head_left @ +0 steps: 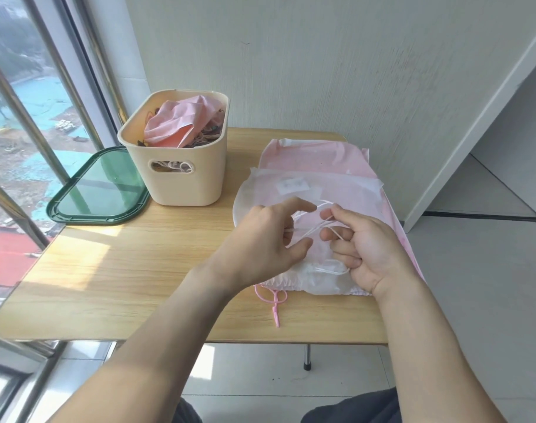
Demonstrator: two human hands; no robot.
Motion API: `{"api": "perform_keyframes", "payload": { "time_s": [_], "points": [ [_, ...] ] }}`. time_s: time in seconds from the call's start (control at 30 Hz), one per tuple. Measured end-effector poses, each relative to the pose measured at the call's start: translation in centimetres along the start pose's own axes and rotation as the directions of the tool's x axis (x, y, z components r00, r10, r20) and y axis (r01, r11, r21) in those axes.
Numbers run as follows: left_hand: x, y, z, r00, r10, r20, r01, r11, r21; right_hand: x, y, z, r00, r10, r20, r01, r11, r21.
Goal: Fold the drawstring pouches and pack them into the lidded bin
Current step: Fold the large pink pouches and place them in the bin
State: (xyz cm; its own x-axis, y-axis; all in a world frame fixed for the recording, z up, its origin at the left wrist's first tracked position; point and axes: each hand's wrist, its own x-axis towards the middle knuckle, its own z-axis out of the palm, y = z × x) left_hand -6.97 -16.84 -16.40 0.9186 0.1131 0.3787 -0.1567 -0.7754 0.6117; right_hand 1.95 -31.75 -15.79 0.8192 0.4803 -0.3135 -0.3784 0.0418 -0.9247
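Note:
A stack of pink and white drawstring pouches (315, 178) lies flat on the right half of the wooden table (123, 270). Both hands are over the top white pouch. My left hand (266, 239) and my right hand (361, 239) each pinch its thin white drawstring (311, 230), which runs between them and loops round my right fingers. A pink cord (275, 300) from a lower pouch trails toward the table's front edge. The cream bin (181, 175) stands at the back left, with a crumpled pink pouch (181, 120) and other fabric inside. Its green lid (98, 190) lies beside it.
A window with metal bars runs along the left side of the table. A pale wall stands behind the table, and a white panel leans at the right. Tiled floor and my dark-clothed knees show below the table's front edge.

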Motion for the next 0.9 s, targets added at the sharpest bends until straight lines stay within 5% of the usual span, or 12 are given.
{"api": "perform_keyframes", "payload": {
  "time_s": [0.23, 0.43, 0.63, 0.8, 0.9],
  "points": [
    [-0.4, -0.2, -0.7, 0.99, 0.086, -0.115, -0.075, 0.992, 0.099, 0.4, -0.1, -0.5, 0.999, -0.015, -0.03, 0.011, 0.991, -0.133],
    [-0.5, 0.0, -0.5, 0.995, 0.099, 0.007, -0.099, 0.995, 0.004, 0.5, 0.3, -1.2, 1.0, -0.006, 0.004, 0.007, 0.968, -0.25],
    [-0.4, 0.6, -0.7, 0.977, -0.124, 0.176, 0.175, 0.933, -0.314, -0.2, 0.3, -0.9, 0.999, -0.011, 0.053, 0.033, 0.907, -0.419],
    [-0.2, 0.0, -0.9, 0.923, -0.215, 0.319, 0.359, 0.78, -0.512, 0.2, 0.2, -0.7, 0.999, -0.046, 0.004, 0.045, 0.95, -0.309],
    [0.2, -0.1, -1.1, 0.904, -0.252, 0.344, 0.416, 0.704, -0.576, -0.3, -0.5, -1.1, 0.981, -0.148, 0.122, 0.178, 0.939, -0.296]
  ]
}}
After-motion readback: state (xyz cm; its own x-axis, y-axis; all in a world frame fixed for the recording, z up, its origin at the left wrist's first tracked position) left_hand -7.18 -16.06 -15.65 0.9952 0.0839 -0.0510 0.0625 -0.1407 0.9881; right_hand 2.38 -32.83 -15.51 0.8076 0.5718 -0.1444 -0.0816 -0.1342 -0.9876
